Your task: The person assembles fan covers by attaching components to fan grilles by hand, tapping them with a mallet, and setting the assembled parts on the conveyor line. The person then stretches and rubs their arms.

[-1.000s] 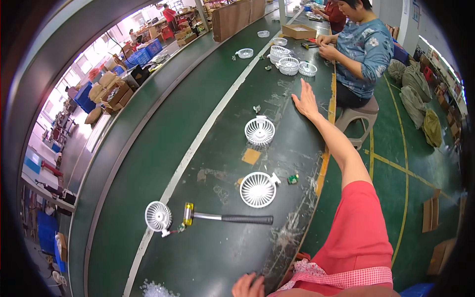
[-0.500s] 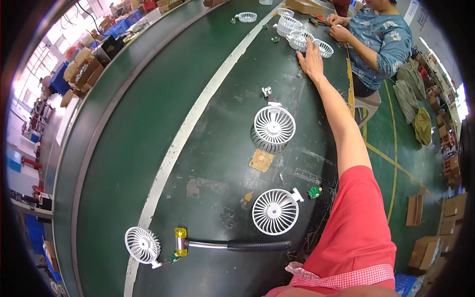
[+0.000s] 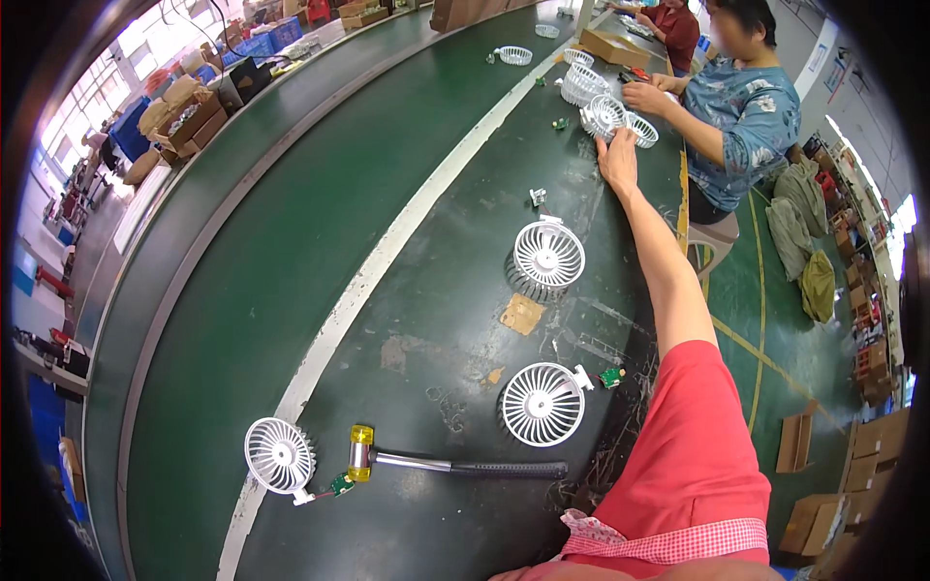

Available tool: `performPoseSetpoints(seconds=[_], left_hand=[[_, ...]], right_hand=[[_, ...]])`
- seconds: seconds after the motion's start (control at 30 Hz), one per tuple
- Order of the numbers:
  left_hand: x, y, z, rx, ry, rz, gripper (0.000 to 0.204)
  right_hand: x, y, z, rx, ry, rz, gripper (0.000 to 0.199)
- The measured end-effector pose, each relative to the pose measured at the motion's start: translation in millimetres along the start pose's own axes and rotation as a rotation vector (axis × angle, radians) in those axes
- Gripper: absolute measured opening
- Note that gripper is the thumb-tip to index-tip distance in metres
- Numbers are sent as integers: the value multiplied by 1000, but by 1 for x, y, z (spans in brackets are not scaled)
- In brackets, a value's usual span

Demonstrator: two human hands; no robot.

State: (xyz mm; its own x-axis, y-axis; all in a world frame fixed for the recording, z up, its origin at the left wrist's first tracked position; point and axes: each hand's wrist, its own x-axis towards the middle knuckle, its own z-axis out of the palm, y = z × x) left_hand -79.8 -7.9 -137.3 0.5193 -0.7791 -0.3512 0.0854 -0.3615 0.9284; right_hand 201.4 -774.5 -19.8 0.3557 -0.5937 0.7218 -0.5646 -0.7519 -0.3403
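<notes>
My right hand reaches far along the green work surface. Its thumb and fingers close on the near rim of a white round fan housing, which looks tilted up; part of the grip is hidden. Beside it on the right sits another white housing. Closer to me lie a white fan with a small white connector part, and a second fan wired to a green circuit board. A third fan rests at the left. Near it is a yellow-headed mallet with a black grip. My left hand does not show.
A co-worker in a blue flowered top sits at the far right edge, hands over the table. More white housings and an open cardboard box stand at the far end. A white line runs along the surface.
My right hand has drawn slightly nearer and its fingers have curled onto the housing rim. That housing now tilts more toward me. The whole view has shifted a little.
</notes>
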Motion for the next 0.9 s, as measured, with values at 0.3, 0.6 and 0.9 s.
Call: performPoseSetpoints(seconds=[0.3, 0.6, 0.9], left_hand=[[10, -33, -4, -122, 9, -47, 44], [14, -57, -9, -277, -28, -173, 43], [11, 70, -22, -407, 29, -337, 42]], right_hand=[[-55, -29, -47, 320, -198, -103, 37], [-100, -89, -117, 563, -528, -344, 29], [-94, -93, -113, 538, -565, -413, 34]])
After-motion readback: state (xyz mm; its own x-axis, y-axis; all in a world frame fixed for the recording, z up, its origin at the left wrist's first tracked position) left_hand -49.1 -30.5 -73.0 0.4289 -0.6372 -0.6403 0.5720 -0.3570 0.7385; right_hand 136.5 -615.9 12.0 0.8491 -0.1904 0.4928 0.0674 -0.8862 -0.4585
